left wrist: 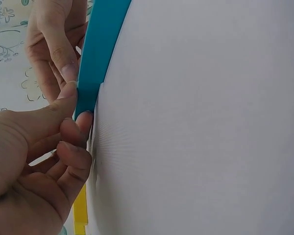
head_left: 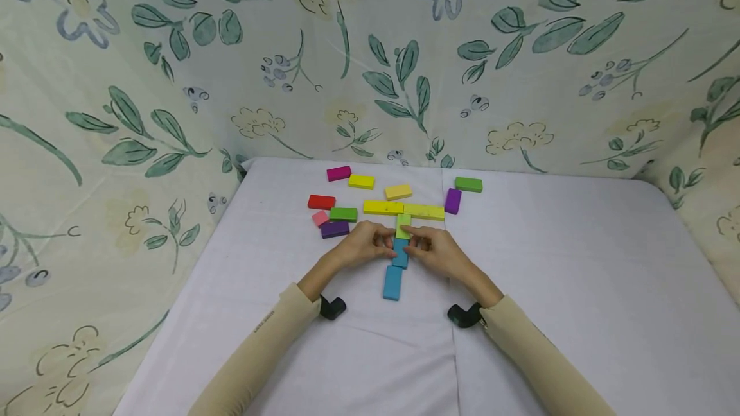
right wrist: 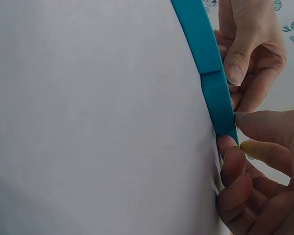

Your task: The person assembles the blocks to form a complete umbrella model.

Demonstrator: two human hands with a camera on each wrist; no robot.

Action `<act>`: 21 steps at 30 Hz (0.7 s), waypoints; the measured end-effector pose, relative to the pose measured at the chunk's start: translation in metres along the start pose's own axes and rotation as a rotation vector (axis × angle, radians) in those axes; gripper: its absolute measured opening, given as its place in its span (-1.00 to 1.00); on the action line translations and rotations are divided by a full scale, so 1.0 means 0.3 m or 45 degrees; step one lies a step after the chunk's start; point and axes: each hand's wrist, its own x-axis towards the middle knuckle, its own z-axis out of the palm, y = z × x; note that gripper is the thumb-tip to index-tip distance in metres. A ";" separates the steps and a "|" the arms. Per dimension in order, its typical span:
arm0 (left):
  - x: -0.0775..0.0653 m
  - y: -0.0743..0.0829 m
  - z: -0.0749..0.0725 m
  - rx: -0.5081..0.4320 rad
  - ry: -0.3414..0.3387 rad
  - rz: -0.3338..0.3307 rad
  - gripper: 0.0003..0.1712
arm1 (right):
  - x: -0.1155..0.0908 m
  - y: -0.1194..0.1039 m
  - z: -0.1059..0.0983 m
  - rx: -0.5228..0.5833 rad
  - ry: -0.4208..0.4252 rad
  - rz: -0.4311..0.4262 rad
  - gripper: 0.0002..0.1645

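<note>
Between the two hands lies a blue block (head_left: 400, 253), end to end with a second blue block (head_left: 392, 283) nearer the person. My left hand (head_left: 365, 244) pinches the upper block's left side, thumb and a curled finger at its edge. From the other side my right hand (head_left: 438, 252) holds it with the thumb, while its index fingertip rests by the lime green block (head_left: 403, 226) just beyond. At the far end of this column two yellow blocks, one on the left (head_left: 383, 207) and one on the right (head_left: 424, 212), form a crossbar.
Left of the column lie loose blocks: red (head_left: 321, 201), green (head_left: 343, 214), pink (head_left: 320, 218), dark purple (head_left: 335, 229), magenta (head_left: 338, 173) and yellow (head_left: 361, 182). A pale yellow block (head_left: 398, 192) lies behind the crossbar; purple (head_left: 453, 201) and green (head_left: 469, 184) blocks lie right. White cloth (head_left: 555, 262) covers the table.
</note>
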 end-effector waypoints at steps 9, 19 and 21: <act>0.002 0.004 0.000 -0.029 -0.003 0.013 -0.39 | -0.001 0.007 -0.003 -0.008 0.007 -0.012 -0.42; 0.012 0.002 0.008 -0.025 -0.002 0.004 -0.32 | -0.003 0.010 -0.003 0.008 0.018 -0.021 -0.42; 0.012 0.002 0.009 -0.023 0.002 0.005 -0.32 | -0.003 0.010 -0.004 0.011 0.020 -0.020 -0.42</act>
